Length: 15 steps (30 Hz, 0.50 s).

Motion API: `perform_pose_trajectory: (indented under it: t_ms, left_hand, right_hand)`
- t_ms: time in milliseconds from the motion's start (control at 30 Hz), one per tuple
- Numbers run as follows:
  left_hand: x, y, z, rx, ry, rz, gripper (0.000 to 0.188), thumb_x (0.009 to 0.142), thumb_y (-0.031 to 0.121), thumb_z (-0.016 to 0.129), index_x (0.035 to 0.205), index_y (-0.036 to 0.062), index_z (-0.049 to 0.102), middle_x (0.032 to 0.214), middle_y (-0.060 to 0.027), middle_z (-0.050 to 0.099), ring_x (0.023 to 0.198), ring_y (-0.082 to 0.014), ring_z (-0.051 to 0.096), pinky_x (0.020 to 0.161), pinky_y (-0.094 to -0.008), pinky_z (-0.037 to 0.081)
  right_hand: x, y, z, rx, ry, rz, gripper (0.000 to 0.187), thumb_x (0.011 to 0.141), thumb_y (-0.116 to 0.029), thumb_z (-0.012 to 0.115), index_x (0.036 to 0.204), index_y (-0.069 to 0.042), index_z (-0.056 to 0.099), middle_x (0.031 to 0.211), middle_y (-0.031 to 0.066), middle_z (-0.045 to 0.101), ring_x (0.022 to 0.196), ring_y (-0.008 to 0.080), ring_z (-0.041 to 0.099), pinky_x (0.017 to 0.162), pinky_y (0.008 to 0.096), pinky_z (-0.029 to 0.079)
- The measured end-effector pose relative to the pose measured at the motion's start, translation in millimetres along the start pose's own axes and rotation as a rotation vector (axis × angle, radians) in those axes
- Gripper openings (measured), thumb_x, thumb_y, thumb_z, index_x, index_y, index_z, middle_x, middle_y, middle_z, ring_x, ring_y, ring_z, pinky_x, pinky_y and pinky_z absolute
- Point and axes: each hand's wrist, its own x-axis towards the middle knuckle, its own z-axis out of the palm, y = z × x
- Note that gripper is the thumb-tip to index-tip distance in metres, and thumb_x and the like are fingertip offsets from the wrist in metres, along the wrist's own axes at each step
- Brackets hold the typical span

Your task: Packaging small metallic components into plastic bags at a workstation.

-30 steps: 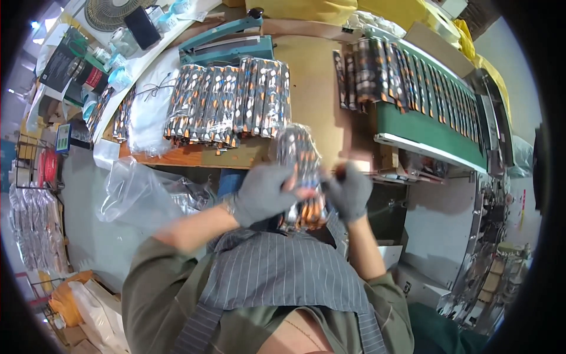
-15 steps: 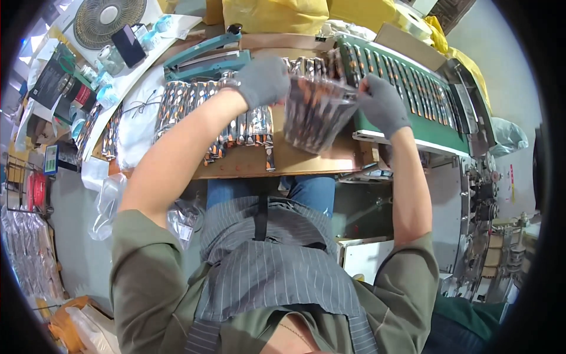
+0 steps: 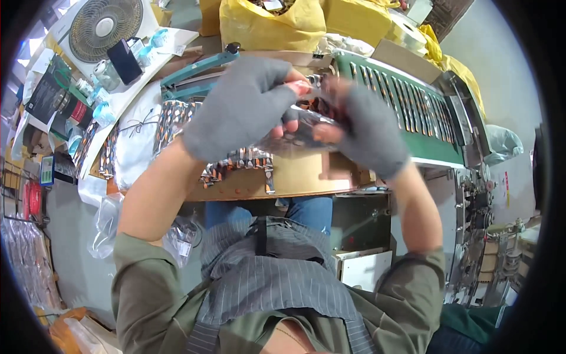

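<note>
From the head view, looking down: a person in an olive shirt and striped apron (image 3: 283, 283) sits at a brown worktable (image 3: 300, 171), both hands raised in front of them, in grey gloves that leave the fingertips bare. Between the hands, above the table, is a clear plastic bag (image 3: 298, 137) with dark and orange contents. The left hand (image 3: 239, 106) has its thumb and fingers drawn nearly together, gripping the bag's left side. The right hand (image 3: 374, 130) is at the bag's right side, thumb apart from the curled fingers; blur there means I cannot tell how firmly it grips.

Below and behind the left hand lie rows of slim patterned packets (image 3: 174, 118), beside a teal lever device (image 3: 194, 72). To the right, similar narrow packets line a green conveyor (image 3: 433, 151). A fan (image 3: 106, 29) and a black phone (image 3: 125, 62) are at upper left; a yellow sack (image 3: 271, 30) stands beyond the table.
</note>
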Motion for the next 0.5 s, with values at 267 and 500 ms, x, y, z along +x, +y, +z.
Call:
perform_pose_trajectory:
  t_ms: [267, 500]
  left_hand:
    - [3.8, -109.7, -60.5, -0.085, 0.047, -0.041, 0.063, 0.062, 0.022, 0.081, 0.115, -0.0001, 0.055, 0.098, -0.0084, 0.064, 0.085, -0.0138, 0.059, 0.077, -0.0274, 0.047]
    - [46.3, -256.9, -76.4, -0.507, 0.37, -0.3, 0.041, 0.069, 0.016, 0.077, 0.102, -0.0033, 0.063, 0.093, -0.0076, 0.066, 0.082, -0.014, 0.06, 0.077, -0.028, 0.047]
  right_hand:
    - [75.7, 4.6, 105.0, 0.299, 0.058, 0.124, 0.024, 0.088, -0.016, 0.056, 0.067, -0.006, 0.053, 0.055, 0.0137, 0.051, 0.049, 0.0327, 0.052, 0.046, 0.0363, 0.041]
    - [130.6, 112.6, 290.6, -0.069, 0.199, 0.608, 0.028, 0.082, -0.038, 0.059, 0.088, -0.011, 0.056, 0.091, 0.015, 0.062, 0.08, 0.0354, 0.06, 0.069, 0.0447, 0.047]
